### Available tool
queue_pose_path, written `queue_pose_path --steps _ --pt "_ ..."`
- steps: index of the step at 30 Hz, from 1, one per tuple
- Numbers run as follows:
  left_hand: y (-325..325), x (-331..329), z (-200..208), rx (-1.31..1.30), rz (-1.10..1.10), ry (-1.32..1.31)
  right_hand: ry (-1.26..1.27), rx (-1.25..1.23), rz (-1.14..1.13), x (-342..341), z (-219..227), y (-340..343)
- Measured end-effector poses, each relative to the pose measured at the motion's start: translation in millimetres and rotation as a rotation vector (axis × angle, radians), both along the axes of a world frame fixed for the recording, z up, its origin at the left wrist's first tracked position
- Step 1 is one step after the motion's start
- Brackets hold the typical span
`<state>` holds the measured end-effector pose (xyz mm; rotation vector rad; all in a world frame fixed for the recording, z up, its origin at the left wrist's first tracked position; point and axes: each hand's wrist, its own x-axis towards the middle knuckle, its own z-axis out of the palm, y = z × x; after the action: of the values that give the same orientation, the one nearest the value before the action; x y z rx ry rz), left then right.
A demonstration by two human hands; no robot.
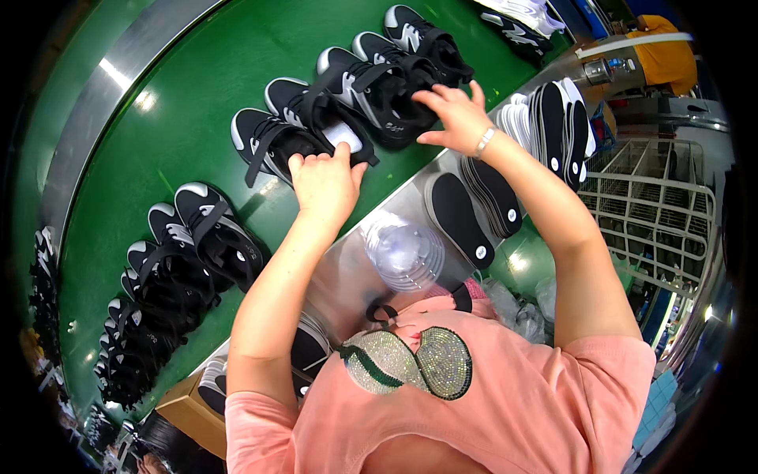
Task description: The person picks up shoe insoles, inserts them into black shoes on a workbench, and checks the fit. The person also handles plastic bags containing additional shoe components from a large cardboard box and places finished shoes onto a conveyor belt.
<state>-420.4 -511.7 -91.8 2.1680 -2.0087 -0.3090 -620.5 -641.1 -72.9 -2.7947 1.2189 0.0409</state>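
A row of black sneakers with silver toes and straps lies on a green surface, toes pointing away from me. My left hand [326, 186] has its fingers curled over the heel end of the nearest sneaker [264, 142] on the left. Beside its fingertips, a white piece shows inside the second sneaker [294, 99]. My right hand [460, 120] is spread, thumb and fingers apart, at the heel of the middle sneaker [379, 99]. Nothing shows in its grasp. Further right lies another sneaker [430, 43].
Black insoles [459, 221] lie on a metal ledge close to me, with white-edged insole stacks [545, 126] further right. A clear plastic container [407, 253] stands there too. More sneakers [213, 229] line the left. A white wire rack [655, 209] and a cardboard box [193, 411] flank me.
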Motion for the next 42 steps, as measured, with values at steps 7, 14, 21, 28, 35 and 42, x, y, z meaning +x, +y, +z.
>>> queue_pose_path --steps 7,14,21,28,35,42 --pt "52.1 18.9 -12.9 -0.344 0.245 0.283 -0.045 0.37 -0.278 -82.8 17.6 121.9" --pt "19.2 24.7 -22.7 -0.212 0.372 -0.107 0.037 0.278 -0.392 -81.1 1.4 154.2" --pt "19.8 50.0 -25.0 -0.356 0.267 0.213 -0.437 0.125 -0.06 -59.7 49.2 124.0" --pt "24.9 75.9 -51.4 -0.191 0.503 0.949 0.221 0.095 0.553 80.0 53.6 97.8" --pt "32.3 68.7 -41.9 -0.243 0.586 1.054 0.223 0.305 0.504 108.2 54.6 89.8" --pt "38.6 45.2 -37.7 -0.332 0.369 0.66 -0.529 0.492 -0.092 -16.8 73.4 60.8"
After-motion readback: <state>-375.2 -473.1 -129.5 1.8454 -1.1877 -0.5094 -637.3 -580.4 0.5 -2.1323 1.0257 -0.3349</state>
